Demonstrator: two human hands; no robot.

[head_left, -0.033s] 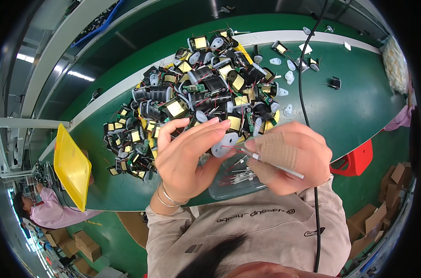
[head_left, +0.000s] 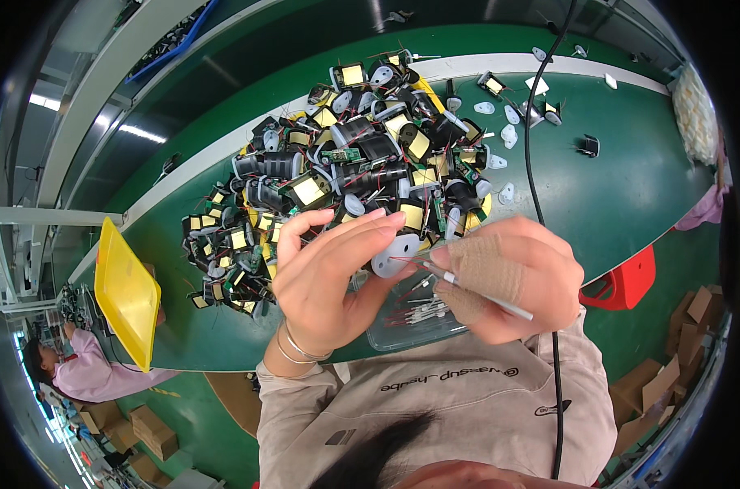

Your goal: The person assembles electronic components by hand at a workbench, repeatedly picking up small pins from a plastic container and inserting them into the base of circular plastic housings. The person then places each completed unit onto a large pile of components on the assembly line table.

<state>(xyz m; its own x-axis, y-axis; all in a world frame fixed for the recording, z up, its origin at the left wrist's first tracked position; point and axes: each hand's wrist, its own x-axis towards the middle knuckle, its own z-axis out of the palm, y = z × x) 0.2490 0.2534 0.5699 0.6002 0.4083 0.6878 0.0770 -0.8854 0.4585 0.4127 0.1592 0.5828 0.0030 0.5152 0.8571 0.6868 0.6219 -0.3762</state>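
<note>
My left hand [head_left: 329, 273] is closed around a part with a grey oval end cap [head_left: 395, 255]. The cap has small holes and faces the right hand; the rest of the part is hidden by my fingers. Thin red wires [head_left: 411, 259] run from the cap to the fingertips of my right hand [head_left: 508, 277]. That hand, with tan tape round its thumb and a finger, pinches a slim white stick [head_left: 500, 303]. Below both hands is a clear tray [head_left: 378, 336] holding several white-ended wires [head_left: 425, 311].
A large heap of black-wrapped parts [head_left: 370, 147] with yellow pads covers the green table [head_left: 623, 179] beyond my hands. A black cable [head_left: 530, 163] hangs down on the right. A tilted yellow tray [head_left: 125, 293] stands left, a red stool [head_left: 631, 279] right. A co-worker [head_left: 85, 371] sits far left.
</note>
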